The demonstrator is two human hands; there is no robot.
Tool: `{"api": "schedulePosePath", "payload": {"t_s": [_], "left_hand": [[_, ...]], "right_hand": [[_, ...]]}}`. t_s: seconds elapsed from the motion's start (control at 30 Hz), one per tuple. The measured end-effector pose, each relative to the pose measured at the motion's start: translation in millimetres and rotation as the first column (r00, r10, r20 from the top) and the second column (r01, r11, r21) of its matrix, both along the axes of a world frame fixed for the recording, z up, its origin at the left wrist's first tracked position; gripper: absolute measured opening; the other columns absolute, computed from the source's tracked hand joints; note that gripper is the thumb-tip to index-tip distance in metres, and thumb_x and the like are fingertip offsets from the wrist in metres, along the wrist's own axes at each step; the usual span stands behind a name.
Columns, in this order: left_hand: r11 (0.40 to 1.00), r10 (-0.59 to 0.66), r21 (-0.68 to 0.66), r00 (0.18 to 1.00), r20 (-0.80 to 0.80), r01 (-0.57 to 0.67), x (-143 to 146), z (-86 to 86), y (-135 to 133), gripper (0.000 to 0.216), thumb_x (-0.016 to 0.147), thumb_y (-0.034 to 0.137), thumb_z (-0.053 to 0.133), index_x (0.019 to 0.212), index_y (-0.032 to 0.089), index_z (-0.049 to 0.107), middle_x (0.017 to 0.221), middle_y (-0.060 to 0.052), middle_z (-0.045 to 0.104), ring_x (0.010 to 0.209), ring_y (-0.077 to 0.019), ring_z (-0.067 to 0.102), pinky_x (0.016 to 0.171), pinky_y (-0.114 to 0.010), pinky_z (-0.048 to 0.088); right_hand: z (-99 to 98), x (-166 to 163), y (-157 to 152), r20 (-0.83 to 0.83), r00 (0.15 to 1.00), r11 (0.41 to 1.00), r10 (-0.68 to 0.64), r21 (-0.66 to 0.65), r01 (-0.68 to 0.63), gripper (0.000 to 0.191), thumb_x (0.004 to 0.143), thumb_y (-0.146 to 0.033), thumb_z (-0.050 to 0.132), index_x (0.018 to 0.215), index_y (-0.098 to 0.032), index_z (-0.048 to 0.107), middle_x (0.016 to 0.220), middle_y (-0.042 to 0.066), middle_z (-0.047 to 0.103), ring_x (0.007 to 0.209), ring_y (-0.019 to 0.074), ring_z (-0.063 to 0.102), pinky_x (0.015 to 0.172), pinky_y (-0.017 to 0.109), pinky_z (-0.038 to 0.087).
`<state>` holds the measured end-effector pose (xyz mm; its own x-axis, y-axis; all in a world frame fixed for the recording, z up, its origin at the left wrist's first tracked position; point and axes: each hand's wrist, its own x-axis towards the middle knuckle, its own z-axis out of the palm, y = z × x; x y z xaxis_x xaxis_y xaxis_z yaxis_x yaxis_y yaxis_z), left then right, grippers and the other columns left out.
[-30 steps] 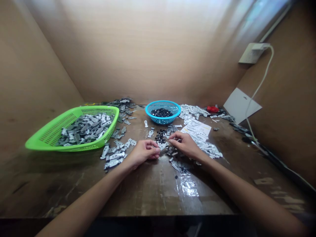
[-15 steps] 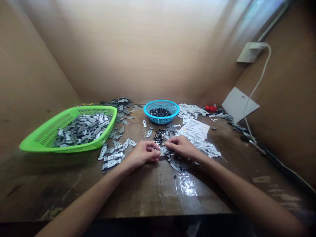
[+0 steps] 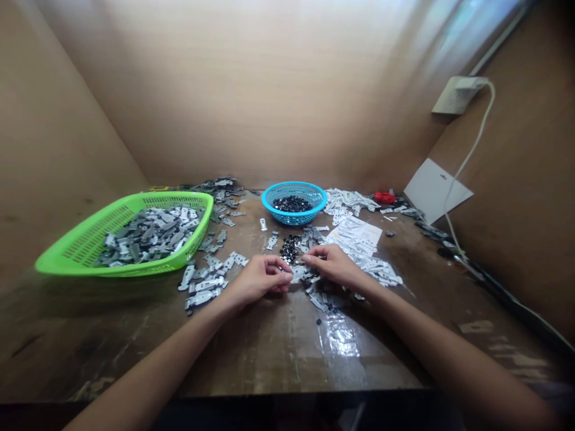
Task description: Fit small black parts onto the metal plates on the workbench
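Note:
My left hand (image 3: 268, 275) is closed in a pinch near the middle of the table, thumb against the curled fingers; whatever sits between them is too small to make out. A flat grey-white piece (image 3: 297, 274) shows just right of those fingertips, and I cannot tell whether they touch it. My right hand (image 3: 331, 263) is closed too, thumb and forefinger together beside a heap of small round black pieces (image 3: 290, 246); anything in that pinch is hidden. Below the right hand lie loose flat grey pieces (image 3: 320, 299).
A green basket (image 3: 121, 272) of grey pieces stands at left. At the back middle is a blue basket (image 3: 294, 219) of black pieces. White-grey pieces (image 3: 381, 270) spread at right, some on paper. A red item (image 3: 384, 197) lies behind. A white cable (image 3: 480, 129) hangs at right.
My right hand has shifted very slightly up and to the right, away from the left fingertips. My left hand is almost in the same place.

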<state>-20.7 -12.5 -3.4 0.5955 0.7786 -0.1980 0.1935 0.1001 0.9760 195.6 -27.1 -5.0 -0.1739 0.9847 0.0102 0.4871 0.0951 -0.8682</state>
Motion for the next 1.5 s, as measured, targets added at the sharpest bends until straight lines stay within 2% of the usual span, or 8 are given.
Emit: {"api": "schedulePosePath", "payload": {"t_s": [0.37, 0.5, 0.73, 0.8, 0.9, 1.03, 1.23, 1.5], "left_hand": [[1.000, 0.022, -0.019, 1.000, -0.006, -0.022, -0.5, -1.9, 1.9, 0.038, 0.067, 0.042, 0.067, 0.090, 0.014, 0.056, 0.070, -0.006, 0.065, 0.064, -0.0142, 0.062, 0.059, -0.023, 0.047], [0.990, 0.079, -0.116, 0.997, -0.003, -0.079, -2.8, 0.4, 2.7, 0.041, 0.069, 0.048, 0.062, 0.091, 0.015, 0.052, 0.078, -0.008, 0.065, 0.068, -0.0156, 0.063, 0.060, -0.025, 0.048], [0.961, -0.016, -0.277, 1.000, -0.008, 0.013, -7.7, -0.8, 3.5, 0.034, 0.069, 0.043, 0.063, 0.077, 0.012, 0.054, 0.077, -0.009, 0.064, 0.061, -0.0115, 0.061, 0.055, -0.019, 0.045], [0.961, -0.003, -0.276, 1.000, -0.020, -0.003, -7.1, -2.0, 3.7, 0.031, 0.069, 0.041, 0.062, 0.077, 0.012, 0.054, 0.075, -0.008, 0.064, 0.060, -0.0115, 0.060, 0.054, -0.019, 0.045], [0.963, 0.007, -0.269, 0.998, -0.063, -0.024, -5.8, -2.2, 3.9, 0.030, 0.068, 0.040, 0.061, 0.076, 0.012, 0.054, 0.073, -0.009, 0.064, 0.060, -0.0124, 0.061, 0.052, -0.019, 0.044], [0.967, -0.008, -0.253, 0.994, -0.113, -0.021, -4.8, 0.3, 2.4, 0.030, 0.067, 0.039, 0.061, 0.075, 0.011, 0.054, 0.072, -0.009, 0.064, 0.057, -0.0124, 0.060, 0.050, -0.019, 0.044], [0.971, -0.043, -0.240, 0.990, -0.136, 0.009, -6.5, -1.5, 1.3, 0.029, 0.067, 0.039, 0.060, 0.076, 0.012, 0.055, 0.072, -0.009, 0.065, 0.059, -0.0138, 0.062, 0.049, -0.019, 0.044], [0.967, -0.059, -0.253, 0.991, -0.118, 0.027, -7.2, -5.3, 3.7, 0.029, 0.068, 0.040, 0.059, 0.076, 0.012, 0.055, 0.071, -0.009, 0.065, 0.058, -0.0136, 0.062, 0.049, -0.018, 0.043]], "right_hand": [[-6.5, 3.2, 0.4, -0.015, 1.000, 0.995, 0.012, -0.095, -0.013, 0.043, 0.075, -0.052, 0.051, 0.067, -0.011, 0.061, 0.044, -0.004, 0.038, 0.040, 0.0053, 0.029, 0.040, 0.019, 0.019], [-5.8, 3.5, 0.4, -0.047, 0.999, 0.996, -0.004, -0.092, -0.001, 0.042, 0.074, -0.051, 0.052, 0.065, -0.010, 0.060, 0.041, -0.005, 0.034, 0.039, 0.0049, 0.026, 0.040, 0.019, 0.017], [-9.2, 2.5, 1.5, -0.030, 0.999, 0.996, 0.011, -0.086, -0.013, 0.042, 0.075, -0.050, 0.051, 0.065, -0.011, 0.061, 0.042, -0.005, 0.036, 0.039, 0.0053, 0.027, 0.039, 0.019, 0.018], [-7.6, 2.5, 2.3, 0.003, 1.000, 0.999, 0.011, -0.031, -0.011, 0.038, 0.077, -0.046, 0.051, 0.068, -0.011, 0.062, 0.047, -0.002, 0.046, 0.042, 0.0067, 0.036, 0.042, 0.019, 0.025], [-2.3, 2.5, 6.9, 0.123, 0.991, 0.987, -0.046, 0.156, 0.026, 0.026, 0.079, -0.036, 0.051, 0.078, -0.014, 0.065, 0.070, 0.002, 0.062, 0.061, 0.0113, 0.052, 0.058, 0.021, 0.038], [3.2, -1.6, 18.5, 0.354, 0.932, 0.941, -0.083, 0.334, -0.043, 0.016, 0.078, -0.027, 0.054, 0.084, -0.018, 0.066, 0.084, 0.003, 0.064, 0.076, 0.0145, 0.056, 0.070, 0.024, 0.040], [0.2, -12.7, 30.9, 0.547, 0.835, 0.904, 0.056, 0.327, -0.275, 0.013, 0.078, -0.026, 0.057, 0.086, -0.021, 0.066, 0.086, 0.003, 0.062, 0.078, 0.0149, 0.056, 0.071, 0.025, 0.039], [-12.2, -14.3, 39.8, 0.578, 0.816, 0.901, 0.028, 0.339, -0.271, 0.016, 0.081, -0.027, 0.055, 0.092, -0.022, 0.064, 0.088, 0.004, 0.060, 0.081, 0.0147, 0.056, 0.071, 0.024, 0.038]]}}
